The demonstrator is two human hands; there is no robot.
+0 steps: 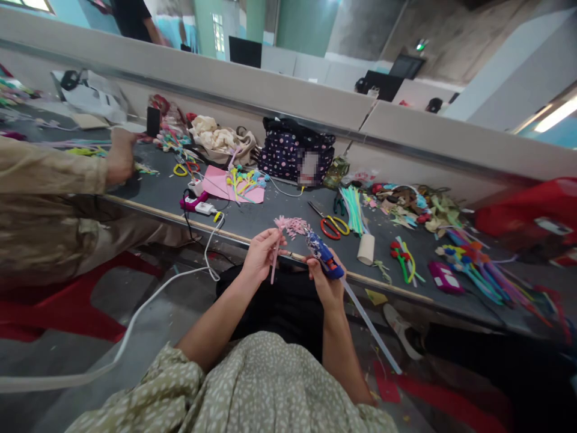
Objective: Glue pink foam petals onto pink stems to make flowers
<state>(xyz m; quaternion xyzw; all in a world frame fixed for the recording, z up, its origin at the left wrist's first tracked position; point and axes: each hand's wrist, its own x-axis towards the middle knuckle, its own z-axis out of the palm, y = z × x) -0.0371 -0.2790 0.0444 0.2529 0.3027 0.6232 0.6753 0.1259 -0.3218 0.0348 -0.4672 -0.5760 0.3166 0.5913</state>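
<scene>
Between the fingers of my left hand (262, 255) is a pink pipe cleaner (274, 264), its lower end pointing down past the table edge. Pink petal-like bits cluster around its upper end. My right hand (328, 281) is wrapped round a blue hot glue gun (325, 255), with a long clear glue stick (372, 331) running out of its back toward the floor. The nozzle points up and left, close to a small pile of pink pieces (295, 227) on the table. Whether the nozzle touches anything, I cannot tell.
Scissors (333, 227), green pipe cleaners (352, 207) and a beige roll (366, 249) lie to the right. Beyond are a pink sheet (214, 180) and a dark patterned bag (288, 147). A white cable (171, 279) hangs at left, near a co-worker's hand (121, 155).
</scene>
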